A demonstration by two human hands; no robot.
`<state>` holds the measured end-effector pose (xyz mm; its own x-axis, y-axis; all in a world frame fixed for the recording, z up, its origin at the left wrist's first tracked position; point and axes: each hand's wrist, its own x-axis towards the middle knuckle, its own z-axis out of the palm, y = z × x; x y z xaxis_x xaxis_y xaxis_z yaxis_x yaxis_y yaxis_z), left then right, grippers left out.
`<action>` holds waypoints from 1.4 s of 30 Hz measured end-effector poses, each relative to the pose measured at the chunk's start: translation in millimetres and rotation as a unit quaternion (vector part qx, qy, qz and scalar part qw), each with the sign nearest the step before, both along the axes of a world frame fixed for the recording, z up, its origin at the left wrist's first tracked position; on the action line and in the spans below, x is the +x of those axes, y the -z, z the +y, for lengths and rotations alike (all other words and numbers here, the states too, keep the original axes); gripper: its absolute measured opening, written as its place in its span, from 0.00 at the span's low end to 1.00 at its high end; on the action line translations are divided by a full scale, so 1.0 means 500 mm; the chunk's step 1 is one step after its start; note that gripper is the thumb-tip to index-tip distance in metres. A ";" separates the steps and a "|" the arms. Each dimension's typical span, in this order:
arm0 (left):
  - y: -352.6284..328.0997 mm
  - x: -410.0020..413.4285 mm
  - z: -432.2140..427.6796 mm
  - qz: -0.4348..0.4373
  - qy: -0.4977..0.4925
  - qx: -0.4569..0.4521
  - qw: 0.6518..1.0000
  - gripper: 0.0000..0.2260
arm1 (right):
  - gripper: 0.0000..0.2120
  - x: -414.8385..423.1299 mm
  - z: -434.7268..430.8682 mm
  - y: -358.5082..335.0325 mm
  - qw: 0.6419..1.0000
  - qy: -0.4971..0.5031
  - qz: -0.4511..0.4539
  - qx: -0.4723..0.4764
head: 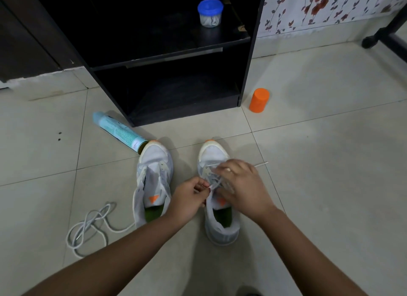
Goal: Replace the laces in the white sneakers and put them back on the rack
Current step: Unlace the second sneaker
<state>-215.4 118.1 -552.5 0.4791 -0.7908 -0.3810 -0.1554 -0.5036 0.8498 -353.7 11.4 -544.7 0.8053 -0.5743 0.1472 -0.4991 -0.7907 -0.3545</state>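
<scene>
As left hand point(189, 197) and right hand point(241, 186) pinch lace point(261, 164), two sneakers point(154, 161) stand.

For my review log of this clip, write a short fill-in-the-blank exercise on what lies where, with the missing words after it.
The left hand and right hand hold the lace of the sneaker on the person's ____ side.
The other sneaker has ____ lace in it.
The jar on the rack has a ____ lid.
The container standing beside the rack is ____.
Missing: right; no; blue; orange.

Spray can point(120, 131), orange cap point(259, 100), blue-lidded jar point(210, 13)
</scene>
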 end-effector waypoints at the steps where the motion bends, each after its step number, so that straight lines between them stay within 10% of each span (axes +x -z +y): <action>1: 0.000 0.000 0.000 0.000 0.000 0.000 1.000 0.02 | 0.11 0.005 0.012 0.005 0.999 -0.021 0.009 -0.025; 10: -0.001 0.002 0.006 -0.058 0.031 -0.013 0.998 0.05 | 0.06 -0.021 -0.117 -0.012 0.936 0.274 -0.148 0.167; 13: -0.010 -0.013 0.004 -0.171 0.090 -0.058 0.979 0.09 | 0.18 -0.028 -0.099 0.000 0.952 0.263 -0.060 0.146; 19: -0.013 -0.021 -0.028 -0.356 0.195 -0.045 0.913 0.08 | 0.12 -0.060 0.034 0.003 0.930 0.175 -0.066 0.318; 25: -0.017 -0.029 -0.061 -0.454 0.266 0.024 0.850 0.09 | 0.05 -0.052 0.035 0.011 0.939 0.197 -0.038 0.279; 29: 0.004 -0.023 -0.046 -0.143 0.013 -0.036 0.989 0.05 | 0.07 -0.049 0.036 0.017 0.921 0.258 -0.048 0.288; 32: 0.019 -0.022 -0.031 0.122 -0.181 0.017 0.976 0.05 | 0.06 -0.050 0.033 0.017 0.901 0.276 -0.054 0.330; 35: 0.016 -0.015 -0.027 -0.116 -0.016 -0.024 0.993 0.11 | 0.05 -0.049 0.037 0.015 0.901 0.274 -0.055 0.331; 38: -0.006 -0.017 -0.035 -0.395 0.176 -0.107 0.895 0.14 | 0.06 -0.049 0.040 0.015 0.902 0.273 -0.063 0.328; 42: 0.004 0.001 -0.044 -0.548 0.266 -0.103 0.787 0.11 | 0.07 -0.048 0.039 0.015 0.907 0.265 -0.058 0.322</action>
<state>-214.9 96.0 -554.7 0.0107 -0.9813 0.1923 -0.9934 0.0116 0.1144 -377.4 31.1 -552.2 0.3921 -0.8729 -0.2905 -0.6789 -0.0614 -0.7316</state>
